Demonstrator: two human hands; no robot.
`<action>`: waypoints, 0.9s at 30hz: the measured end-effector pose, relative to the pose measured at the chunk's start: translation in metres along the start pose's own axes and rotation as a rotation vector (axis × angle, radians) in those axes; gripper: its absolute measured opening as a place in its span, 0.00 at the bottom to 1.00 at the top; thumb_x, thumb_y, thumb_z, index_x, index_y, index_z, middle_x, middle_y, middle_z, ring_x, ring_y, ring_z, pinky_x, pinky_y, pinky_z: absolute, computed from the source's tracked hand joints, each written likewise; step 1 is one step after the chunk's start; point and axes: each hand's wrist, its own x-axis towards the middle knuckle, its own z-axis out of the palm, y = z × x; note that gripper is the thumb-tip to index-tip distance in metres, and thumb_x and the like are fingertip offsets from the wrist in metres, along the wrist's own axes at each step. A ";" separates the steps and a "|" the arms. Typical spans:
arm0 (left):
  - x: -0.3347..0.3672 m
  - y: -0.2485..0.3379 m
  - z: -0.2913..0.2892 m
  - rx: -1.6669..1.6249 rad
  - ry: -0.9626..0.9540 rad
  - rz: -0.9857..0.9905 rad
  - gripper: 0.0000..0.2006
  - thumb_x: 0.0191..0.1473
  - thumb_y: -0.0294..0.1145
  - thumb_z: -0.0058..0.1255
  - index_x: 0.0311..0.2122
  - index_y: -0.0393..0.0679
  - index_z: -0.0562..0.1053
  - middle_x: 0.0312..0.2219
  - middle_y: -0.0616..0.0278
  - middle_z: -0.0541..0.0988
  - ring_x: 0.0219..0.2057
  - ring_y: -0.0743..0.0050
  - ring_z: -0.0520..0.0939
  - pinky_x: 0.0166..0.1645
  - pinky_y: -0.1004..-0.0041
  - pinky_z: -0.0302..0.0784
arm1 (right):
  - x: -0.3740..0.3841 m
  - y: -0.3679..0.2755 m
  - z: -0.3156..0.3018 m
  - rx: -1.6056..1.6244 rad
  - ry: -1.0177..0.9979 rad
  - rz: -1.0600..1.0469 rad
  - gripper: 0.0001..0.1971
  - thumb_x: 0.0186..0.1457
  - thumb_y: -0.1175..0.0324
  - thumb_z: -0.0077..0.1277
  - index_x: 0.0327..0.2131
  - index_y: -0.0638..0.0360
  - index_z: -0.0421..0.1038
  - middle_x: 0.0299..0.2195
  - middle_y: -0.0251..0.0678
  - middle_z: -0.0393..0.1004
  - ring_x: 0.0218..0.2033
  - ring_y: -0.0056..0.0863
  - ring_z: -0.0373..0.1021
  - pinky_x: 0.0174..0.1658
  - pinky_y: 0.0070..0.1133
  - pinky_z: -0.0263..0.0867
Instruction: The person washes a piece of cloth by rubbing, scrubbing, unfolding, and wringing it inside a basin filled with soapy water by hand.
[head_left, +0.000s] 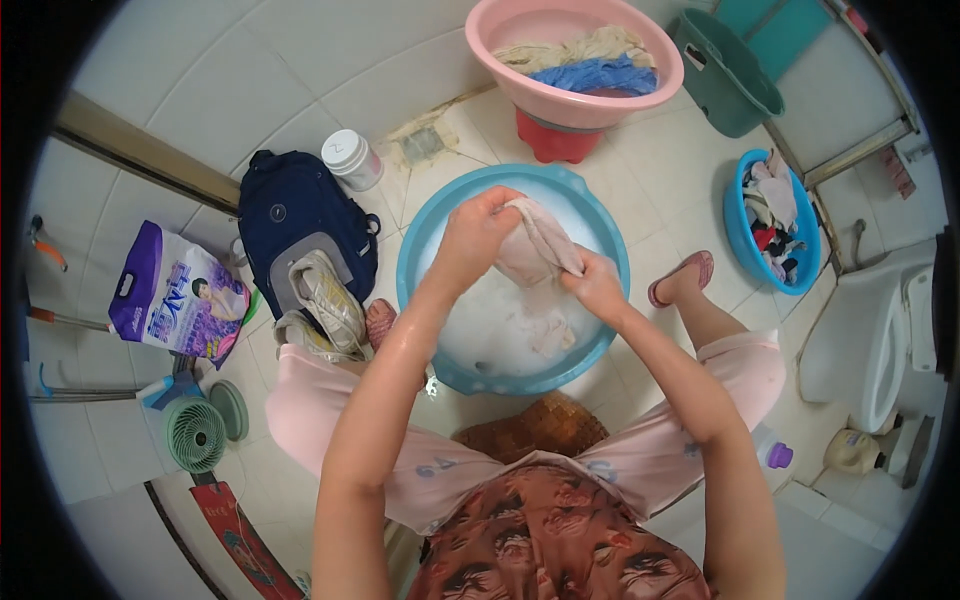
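Note:
A pale pinkish wet cloth is stretched between my two hands above a blue basin of sudsy water. My left hand grips its upper left edge, fingers closed. Lower and to the right, my right hand pinches the cloth's other side. The cloth's kind I cannot make out; it is partly folded. Below it, white foam covers the water, and another light piece of fabric shows at the surface near the basin's right side.
Behind stands a pink basin with beige and blue laundry on a red stool. Right is a blue tub of clothes, near a toilet. Left are a navy backpack, shoes, a detergent bag and a white jar.

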 end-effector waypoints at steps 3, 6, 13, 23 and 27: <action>-0.001 -0.008 -0.011 -0.224 -0.012 -0.138 0.11 0.50 0.30 0.41 0.37 0.37 0.71 0.30 0.64 0.76 0.31 0.79 0.75 0.38 0.77 0.69 | 0.001 0.007 -0.014 0.003 -0.051 0.065 0.11 0.46 0.70 0.44 0.35 0.61 0.70 0.26 0.32 0.72 0.28 0.21 0.66 0.34 0.19 0.62; -0.008 -0.038 -0.015 -0.671 0.080 -0.238 0.13 0.50 0.32 0.42 0.39 0.36 0.69 0.35 0.60 0.75 0.36 0.75 0.75 0.41 0.76 0.69 | 0.003 0.020 -0.013 0.231 -0.056 0.117 0.12 0.48 0.72 0.41 0.37 0.61 0.69 0.29 0.29 0.71 0.31 0.18 0.65 0.36 0.18 0.61; -0.023 -0.101 0.060 -1.573 0.131 -0.319 0.15 0.54 0.34 0.38 0.44 0.39 0.66 0.37 0.58 0.73 0.40 0.70 0.73 0.44 0.73 0.69 | -0.024 -0.047 0.076 0.210 0.378 -0.177 0.19 0.48 0.72 0.43 0.46 0.61 0.61 0.41 0.39 0.67 0.44 0.28 0.64 0.47 0.22 0.60; -0.027 -0.088 0.069 -1.232 0.275 -0.513 0.13 0.54 0.39 0.45 0.40 0.43 0.68 0.33 0.64 0.72 0.35 0.73 0.74 0.41 0.74 0.71 | 0.002 -0.066 0.083 -0.263 0.552 -0.088 0.12 0.49 0.61 0.48 0.19 0.57 0.66 0.20 0.41 0.69 0.23 0.42 0.67 0.26 0.31 0.62; -0.022 -0.093 0.044 -0.926 0.166 -0.668 0.12 0.52 0.39 0.48 0.38 0.43 0.68 0.30 0.64 0.73 0.32 0.74 0.74 0.36 0.75 0.71 | -0.025 -0.049 0.111 -0.600 0.247 -0.203 0.16 0.50 0.62 0.45 0.16 0.62 0.64 0.15 0.41 0.67 0.18 0.43 0.65 0.23 0.31 0.61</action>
